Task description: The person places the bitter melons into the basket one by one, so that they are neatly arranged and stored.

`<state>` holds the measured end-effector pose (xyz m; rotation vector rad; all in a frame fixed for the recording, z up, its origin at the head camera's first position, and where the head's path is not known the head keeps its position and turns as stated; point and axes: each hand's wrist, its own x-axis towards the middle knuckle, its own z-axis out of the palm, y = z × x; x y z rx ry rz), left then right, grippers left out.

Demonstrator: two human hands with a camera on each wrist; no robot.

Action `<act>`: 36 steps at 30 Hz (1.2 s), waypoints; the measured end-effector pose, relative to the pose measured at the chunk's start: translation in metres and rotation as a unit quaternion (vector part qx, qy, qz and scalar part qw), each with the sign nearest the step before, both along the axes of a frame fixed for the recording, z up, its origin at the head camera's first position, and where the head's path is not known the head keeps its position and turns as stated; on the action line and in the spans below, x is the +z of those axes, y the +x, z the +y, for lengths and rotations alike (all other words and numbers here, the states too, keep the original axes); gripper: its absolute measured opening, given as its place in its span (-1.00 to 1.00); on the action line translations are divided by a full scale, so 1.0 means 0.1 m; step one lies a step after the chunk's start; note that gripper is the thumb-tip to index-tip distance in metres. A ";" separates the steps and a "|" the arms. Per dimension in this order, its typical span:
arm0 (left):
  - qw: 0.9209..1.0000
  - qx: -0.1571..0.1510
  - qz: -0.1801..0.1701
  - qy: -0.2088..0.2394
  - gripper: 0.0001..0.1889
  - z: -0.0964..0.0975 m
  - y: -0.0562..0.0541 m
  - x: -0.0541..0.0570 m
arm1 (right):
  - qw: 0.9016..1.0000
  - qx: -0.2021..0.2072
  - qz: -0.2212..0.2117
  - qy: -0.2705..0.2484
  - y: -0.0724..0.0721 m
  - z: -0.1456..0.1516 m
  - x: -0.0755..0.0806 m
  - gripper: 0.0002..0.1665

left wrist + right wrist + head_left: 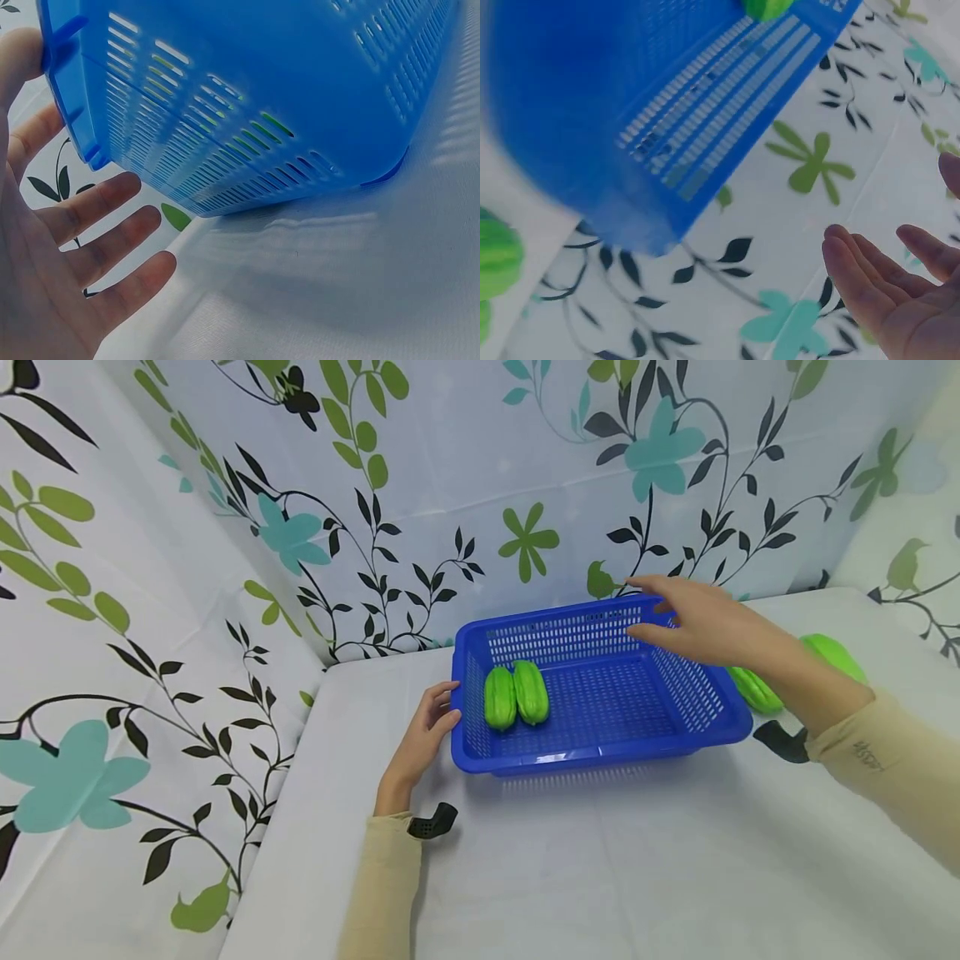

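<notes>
A blue perforated plastic basket (600, 758) stands on the white-covered table. Two bright green, ridged, elongated fruit-like pieces (500, 698) lie side by side at its left end. Against the basket's left rim is my left hand (422, 735). In the left wrist view, that hand's thumb and index finger are at the rim, while the other fingers extend loosely beside the slotted wall. My right hand (705, 622) hovers over the basket's right end with fingers spread and nothing in it. In the right wrist view, my right hand (907, 300) appears apart from the basket.
To the right of the basket, partly behind my right forearm, lie more green pieces (834, 656). A white cloth (525, 427) with leaf and flower prints hangs behind the table and along the left side. Each wrist carries a black strap-like mount (432, 821).
</notes>
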<state>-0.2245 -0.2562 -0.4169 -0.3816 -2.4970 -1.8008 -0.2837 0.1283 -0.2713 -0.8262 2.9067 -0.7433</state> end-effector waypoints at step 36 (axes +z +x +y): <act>1.000 0.010 -0.008 -0.002 -0.46 -0.09 -0.06 -0.12 | 0.976 -0.192 -0.073 0.074 -0.47 2.01 -1.18 -0.10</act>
